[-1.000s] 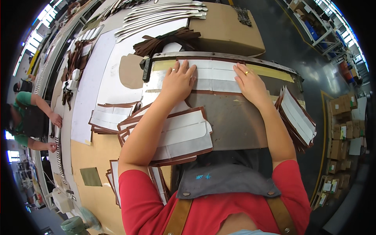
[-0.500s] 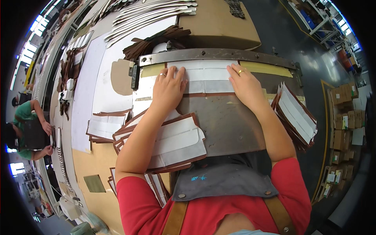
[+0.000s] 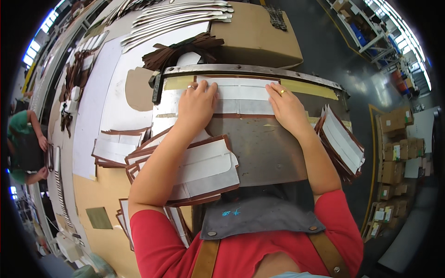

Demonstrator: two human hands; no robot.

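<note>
A white-faced panel with brown edges [image 3: 239,95] lies on a grey metal plate [image 3: 264,150], its far edge along a long metal bar [image 3: 250,72]. My left hand [image 3: 198,104] rests on the panel's left end, fingers extended and slightly bent. On the right end lies my right hand [image 3: 288,107], fingers also stretched out. Both hands press from above without gripping. Yellow tape strips [image 3: 308,89] show on the plate beside the panel. Under my left forearm sits a pile of similar panels [image 3: 204,169], partly hidden by the arm.
More panels stand stacked at the plate's right edge [image 3: 342,141] and on the table at left [image 3: 118,147]. Brown strips [image 3: 183,50] lie behind the bar, near a large cardboard box [image 3: 259,34]. A co-worker in green [image 3: 25,139] works at the far left.
The metal bar shows a narrower, brighter face, and the panel's brown far edge is more visible. My hands stay on the panel. The whole view has shifted slightly.
</note>
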